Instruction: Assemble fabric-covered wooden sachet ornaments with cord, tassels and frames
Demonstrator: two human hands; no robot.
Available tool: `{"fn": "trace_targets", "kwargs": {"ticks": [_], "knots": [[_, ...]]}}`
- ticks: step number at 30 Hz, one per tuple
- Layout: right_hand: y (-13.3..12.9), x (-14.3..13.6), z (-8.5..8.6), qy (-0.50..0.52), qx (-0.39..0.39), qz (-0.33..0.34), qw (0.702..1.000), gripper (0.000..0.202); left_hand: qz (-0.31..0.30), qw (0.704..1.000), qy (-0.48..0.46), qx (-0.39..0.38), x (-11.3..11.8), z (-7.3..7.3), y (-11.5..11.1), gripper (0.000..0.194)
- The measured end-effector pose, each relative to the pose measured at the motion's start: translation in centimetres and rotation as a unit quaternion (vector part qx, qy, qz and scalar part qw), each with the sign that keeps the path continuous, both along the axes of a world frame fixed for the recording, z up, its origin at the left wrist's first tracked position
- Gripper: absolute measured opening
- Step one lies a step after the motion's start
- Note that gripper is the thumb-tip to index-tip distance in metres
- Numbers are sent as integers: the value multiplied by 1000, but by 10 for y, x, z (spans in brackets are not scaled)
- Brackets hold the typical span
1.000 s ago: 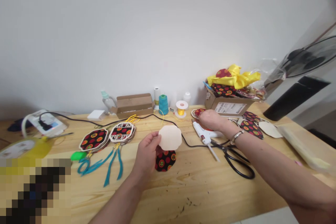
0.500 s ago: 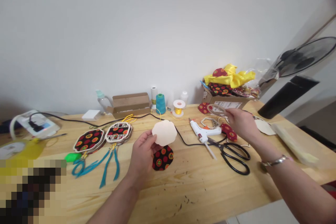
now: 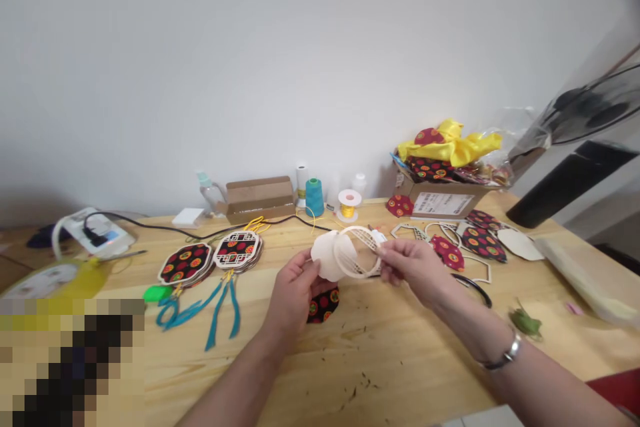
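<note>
My left hand (image 3: pixel 295 287) pinches a cream scalloped card (image 3: pixel 327 257) by its left edge. In my right hand (image 3: pixel 407 267) is a round, pale openwork frame (image 3: pixel 356 273) with lattice at its sides, gripped at the right rim. The frame overlaps the card's right part. Below my left hand shows a piece of black fabric with red and orange flowers (image 3: pixel 323 307), partly covered by the fingers. Behind my right hand, the white glue gun (image 3: pixel 379 235) is mostly hidden, and only a black handle of the scissors (image 3: pixel 474 287) shows.
Two stacks of patterned ornaments (image 3: pixel 185 265) with teal tassels (image 3: pixel 213 313) lie at left. Behind stand a teal thread cone (image 3: pixel 315 197), a yellow cord spool (image 3: pixel 349 205) and an opened brown box (image 3: pixel 260 207). A carton of fabric (image 3: pixel 443 203) stands back right, near loose frames and fabric pieces (image 3: pixel 483 242).
My right hand has brought the round frame from the right side of the table over to the card. My left hand still holds the card; the view has shifted slightly.
</note>
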State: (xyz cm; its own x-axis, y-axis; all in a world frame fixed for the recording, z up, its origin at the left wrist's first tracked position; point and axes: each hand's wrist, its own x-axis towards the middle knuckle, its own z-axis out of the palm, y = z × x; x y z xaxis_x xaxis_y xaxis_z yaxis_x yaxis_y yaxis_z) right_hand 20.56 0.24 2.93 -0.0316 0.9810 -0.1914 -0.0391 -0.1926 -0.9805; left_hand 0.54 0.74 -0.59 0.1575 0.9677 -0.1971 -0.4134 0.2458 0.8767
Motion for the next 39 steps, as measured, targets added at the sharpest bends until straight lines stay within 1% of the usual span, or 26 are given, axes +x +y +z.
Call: {"fn": "trace_targets", "kwargs": {"ticks": [2, 4, 9, 11, 13, 15, 16, 18, 20, 23, 27, 30, 35, 39], "knots": [[4, -13, -4, -22, -11, 6, 1000, 37, -16, 1000, 0, 6, 2, 1, -2, 38], [7, -20, -6, -41, -22, 1, 999, 35, -24, 1000, -1, 9, 3, 2, -2, 37], [11, -24, -9, -61, -44, -15, 997, 29, -24, 999, 19, 22, 2, 4, -2, 36], [12, -23, -14, -88, -43, -13, 995, 29, -31, 999, 29, 30, 2, 3, -2, 37], [13, -21, -19, -150, -26, -13, 988, 29, -36, 998, 35, 37, 1, 3, -2, 36], [14, -19, -24, -218, 16, -20, 976, 28, -37, 998, 41, 42, 1, 3, -3, 36], [14, -18, -25, -231, 43, -26, 972, 25, -36, 997, 44, 44, 2, 3, -3, 36], [13, -18, -27, -198, 86, -30, 976, 28, -35, 997, 47, 46, 2, 4, -3, 36], [10, -20, -27, -138, 93, -8, 986, 30, -42, 997, 47, 49, 3, 5, -4, 34], [6, -22, -29, -102, 68, 14, 992, 33, -55, 996, 55, 50, 3, 5, -6, 33], [2, -23, -35, -66, 47, 5, 997, 35, -60, 996, 45, 42, 4, 6, -8, 37], [2, -22, -35, -41, 33, 5, 999, 37, -63, 996, 38, 44, 5, 6, -7, 38], [1, -22, -34, -22, 2, 7, 1000, 39, -53, 996, 53, 51, 5, 4, -7, 33], [1, -22, -35, -18, 5, -3, 1000, 39, -47, 995, 69, 61, 5, 4, -9, 32]]}}
